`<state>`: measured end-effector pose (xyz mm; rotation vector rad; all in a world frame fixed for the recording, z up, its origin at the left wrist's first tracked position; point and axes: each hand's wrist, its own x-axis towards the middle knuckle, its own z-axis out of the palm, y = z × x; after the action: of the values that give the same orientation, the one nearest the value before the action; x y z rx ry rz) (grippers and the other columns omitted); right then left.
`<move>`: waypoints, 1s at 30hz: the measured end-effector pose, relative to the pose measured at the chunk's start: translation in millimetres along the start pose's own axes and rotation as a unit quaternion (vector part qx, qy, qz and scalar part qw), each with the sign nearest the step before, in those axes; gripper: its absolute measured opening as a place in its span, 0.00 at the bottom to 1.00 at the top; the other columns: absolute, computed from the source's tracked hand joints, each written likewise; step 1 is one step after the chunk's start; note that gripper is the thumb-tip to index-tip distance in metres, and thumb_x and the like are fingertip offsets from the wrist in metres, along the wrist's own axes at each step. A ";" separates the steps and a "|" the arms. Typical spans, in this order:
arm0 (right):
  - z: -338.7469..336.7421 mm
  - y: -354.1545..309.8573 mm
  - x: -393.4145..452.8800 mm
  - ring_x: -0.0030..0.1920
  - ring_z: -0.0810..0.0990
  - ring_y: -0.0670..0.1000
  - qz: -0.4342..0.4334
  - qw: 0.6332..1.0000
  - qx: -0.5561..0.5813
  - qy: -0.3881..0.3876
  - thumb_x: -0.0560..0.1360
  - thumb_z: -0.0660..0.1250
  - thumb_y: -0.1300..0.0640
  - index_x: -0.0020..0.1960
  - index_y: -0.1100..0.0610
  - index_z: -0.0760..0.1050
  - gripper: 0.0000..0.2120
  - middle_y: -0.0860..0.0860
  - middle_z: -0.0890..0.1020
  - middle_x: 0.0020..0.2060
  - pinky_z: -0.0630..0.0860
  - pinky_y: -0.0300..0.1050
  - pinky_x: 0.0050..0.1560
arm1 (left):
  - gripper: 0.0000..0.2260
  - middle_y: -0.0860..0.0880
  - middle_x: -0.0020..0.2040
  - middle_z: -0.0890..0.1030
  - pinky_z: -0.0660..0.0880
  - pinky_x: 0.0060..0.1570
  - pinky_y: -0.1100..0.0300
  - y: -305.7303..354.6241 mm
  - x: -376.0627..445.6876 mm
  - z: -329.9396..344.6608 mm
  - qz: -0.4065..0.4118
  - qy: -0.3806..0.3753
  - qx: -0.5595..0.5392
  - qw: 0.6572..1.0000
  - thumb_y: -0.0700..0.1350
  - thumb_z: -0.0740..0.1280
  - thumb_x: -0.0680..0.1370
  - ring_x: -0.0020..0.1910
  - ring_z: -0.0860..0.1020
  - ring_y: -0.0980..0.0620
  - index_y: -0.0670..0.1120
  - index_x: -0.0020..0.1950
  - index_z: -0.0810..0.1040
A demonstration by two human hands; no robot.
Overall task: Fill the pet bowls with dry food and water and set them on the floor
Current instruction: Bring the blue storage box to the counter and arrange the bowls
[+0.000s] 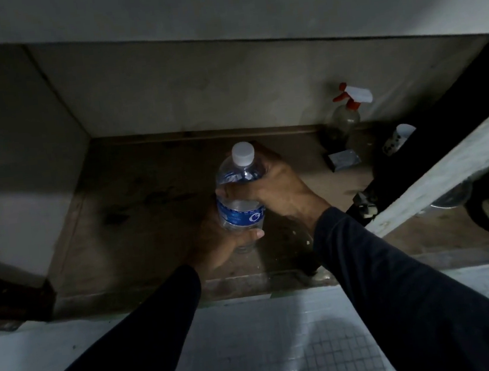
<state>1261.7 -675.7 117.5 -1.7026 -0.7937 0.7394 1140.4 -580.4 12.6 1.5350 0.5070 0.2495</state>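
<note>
A clear plastic water bottle (240,198) with a white cap and a blue label stands upright in the middle of a dark low cabinet. My left hand (224,245) wraps its lower part from the left, thumb across the front. My right hand (274,186) grips its upper part from the right, just under the capped neck. Both arms wear dark sleeves. No pet bowl is clearly in view.
A spray bottle (347,109) with a red and white trigger stands at the cabinet's back right, next to a small dark box (342,159) and a white cup (398,138). A white cabinet door (449,174) stands open at right. Pale tiled floor (271,350) lies below.
</note>
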 end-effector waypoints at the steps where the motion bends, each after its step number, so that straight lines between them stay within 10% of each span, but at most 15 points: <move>1: 0.5 0.7 0.3 0.53 0.85 0.48 -0.001 1.000 0.001 0.005 0.61 0.84 0.50 0.61 0.53 0.77 0.31 0.48 0.85 0.53 0.83 0.54 0.56 | 0.37 0.54 0.64 0.82 0.79 0.63 0.51 -0.7 0.6 -0.6 0.001 -0.001 0.001 1.000 0.40 0.84 0.63 0.63 0.81 0.54 0.53 0.69 0.74; 20: 1.5 -4.6 -3.8 0.50 0.86 0.45 0.004 1.000 0.000 0.018 0.65 0.83 0.55 0.57 0.49 0.78 0.24 0.46 0.86 0.50 0.83 0.43 0.50 | 0.33 0.48 0.65 0.81 0.77 0.66 0.41 -6.5 0.8 1.3 0.010 0.010 -0.012 1.000 0.35 0.82 0.66 0.64 0.81 0.50 0.52 0.67 0.75; 30: 10.0 -5.0 -23.8 0.50 0.87 0.55 -0.003 0.999 0.042 0.008 0.64 0.83 0.58 0.53 0.58 0.80 0.20 0.54 0.87 0.48 0.83 0.62 0.55 | 0.33 0.64 0.58 0.83 0.78 0.52 0.70 -0.6 -31.9 8.9 0.015 0.023 -0.001 1.000 0.31 0.80 0.67 0.59 0.81 0.62 0.57 0.63 0.74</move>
<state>1239.1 -688.3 122.0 -1.6278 -0.7474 0.7439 1116.6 -603.0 16.7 1.5380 0.5197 0.3097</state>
